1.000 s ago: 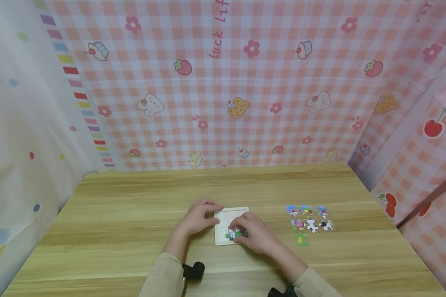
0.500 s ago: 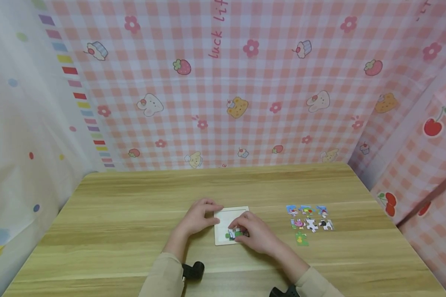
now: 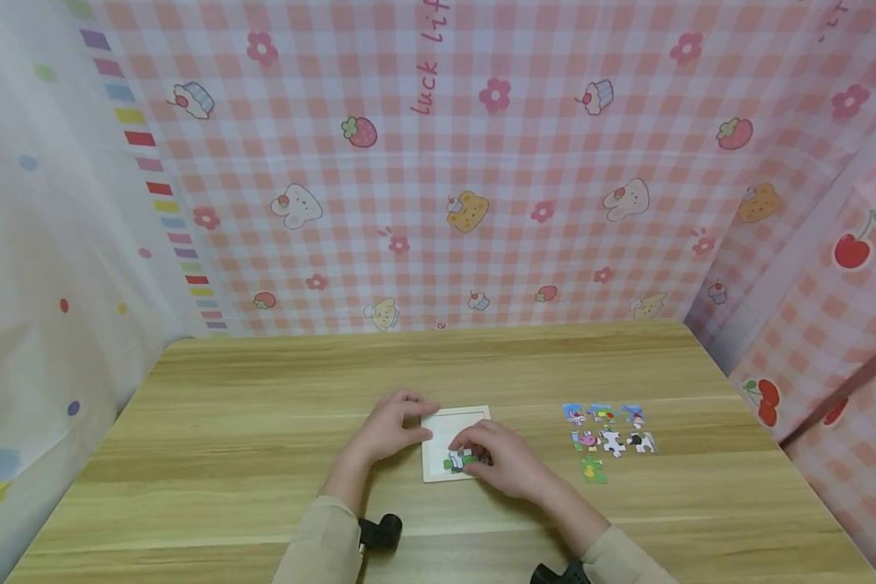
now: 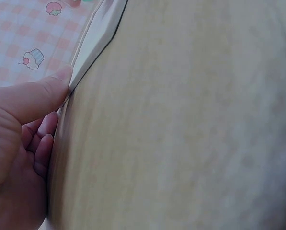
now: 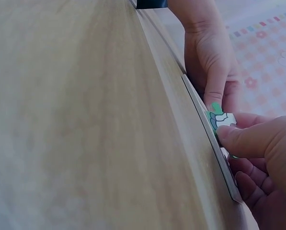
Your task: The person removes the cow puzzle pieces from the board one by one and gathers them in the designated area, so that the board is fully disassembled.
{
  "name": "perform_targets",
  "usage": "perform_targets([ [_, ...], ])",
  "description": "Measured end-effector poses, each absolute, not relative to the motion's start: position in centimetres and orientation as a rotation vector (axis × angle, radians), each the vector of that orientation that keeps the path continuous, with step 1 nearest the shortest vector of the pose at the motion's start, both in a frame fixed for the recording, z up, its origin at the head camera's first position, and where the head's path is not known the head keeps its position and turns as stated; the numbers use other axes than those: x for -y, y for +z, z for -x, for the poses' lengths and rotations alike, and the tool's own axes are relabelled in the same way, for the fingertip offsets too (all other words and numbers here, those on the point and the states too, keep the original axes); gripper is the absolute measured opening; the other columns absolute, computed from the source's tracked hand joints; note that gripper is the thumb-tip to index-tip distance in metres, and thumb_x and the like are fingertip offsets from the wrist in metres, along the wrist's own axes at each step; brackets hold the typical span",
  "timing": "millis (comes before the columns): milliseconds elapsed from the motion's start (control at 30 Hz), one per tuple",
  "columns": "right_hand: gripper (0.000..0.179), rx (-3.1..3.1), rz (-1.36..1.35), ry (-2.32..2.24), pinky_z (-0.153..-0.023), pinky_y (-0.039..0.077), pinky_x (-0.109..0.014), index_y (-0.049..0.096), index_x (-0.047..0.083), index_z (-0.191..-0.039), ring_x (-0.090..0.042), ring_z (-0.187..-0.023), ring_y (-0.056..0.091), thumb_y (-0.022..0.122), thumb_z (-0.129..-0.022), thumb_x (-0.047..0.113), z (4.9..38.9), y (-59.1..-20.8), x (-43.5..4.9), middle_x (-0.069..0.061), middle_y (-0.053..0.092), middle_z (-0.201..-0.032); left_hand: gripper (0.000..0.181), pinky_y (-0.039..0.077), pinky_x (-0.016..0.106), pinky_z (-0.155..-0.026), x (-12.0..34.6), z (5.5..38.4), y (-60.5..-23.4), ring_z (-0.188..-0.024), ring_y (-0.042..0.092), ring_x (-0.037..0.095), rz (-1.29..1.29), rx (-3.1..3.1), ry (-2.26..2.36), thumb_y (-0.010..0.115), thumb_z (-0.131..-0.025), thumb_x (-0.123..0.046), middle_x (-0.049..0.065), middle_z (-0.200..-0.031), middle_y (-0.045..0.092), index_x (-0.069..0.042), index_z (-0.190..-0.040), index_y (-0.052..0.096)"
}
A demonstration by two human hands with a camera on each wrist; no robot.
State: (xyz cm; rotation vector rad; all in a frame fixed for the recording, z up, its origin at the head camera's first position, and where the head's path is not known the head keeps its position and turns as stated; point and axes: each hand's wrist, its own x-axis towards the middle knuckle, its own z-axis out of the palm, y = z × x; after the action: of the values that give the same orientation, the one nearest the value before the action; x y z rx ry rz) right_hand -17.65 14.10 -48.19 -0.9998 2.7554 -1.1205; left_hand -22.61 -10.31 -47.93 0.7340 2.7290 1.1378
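Note:
A shallow white puzzle tray (image 3: 444, 426) lies on the table between the two hands. My left hand (image 3: 388, 426) holds it at its left side, the thumb on the edge and the index finger near the far left corner. Over the tray's near part, my right hand (image 3: 502, 461) pinches a green-and-white puzzle piece (image 5: 220, 120) between thumb and fingers. In the right wrist view the piece stands tilted, close to the tray's surface. Another bit of green and white shows below the right thumb there, mostly hidden by the hand.
Several loose puzzle pieces (image 3: 611, 442) lie in rows to the right of the tray, with a green piece (image 3: 594, 470) nearest the front. The wooden table (image 3: 263, 405) ends at a pink checked curtain (image 3: 423, 268) behind. Black wrist cameras (image 3: 381, 532) sit on both wrists.
My right thumb and fingers shift very slightly to the right over the tray with the puzzle piece. The left hand and the tray stay put.

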Motion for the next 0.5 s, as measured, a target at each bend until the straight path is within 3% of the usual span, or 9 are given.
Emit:
perform_targets([
  [500, 0.027, -2.739, 1.026, -1.167, -0.076, 0.05, -0.026, 0.072, 0.015, -0.111, -0.006, -0.084, 0.054, 0.075, -0.09, -0.002, 17.69, -48.21, -14.16, 0.005, 0.067, -0.095, 0.039, 0.043, 0.056, -0.107, 10.3, 22.59, -47.93, -0.12, 0.055, 0.035, -0.73, -2.731, 1.138, 0.079, -0.091, -0.011, 0.014, -0.127, 0.062, -0.005, -0.13, 0.073],
])
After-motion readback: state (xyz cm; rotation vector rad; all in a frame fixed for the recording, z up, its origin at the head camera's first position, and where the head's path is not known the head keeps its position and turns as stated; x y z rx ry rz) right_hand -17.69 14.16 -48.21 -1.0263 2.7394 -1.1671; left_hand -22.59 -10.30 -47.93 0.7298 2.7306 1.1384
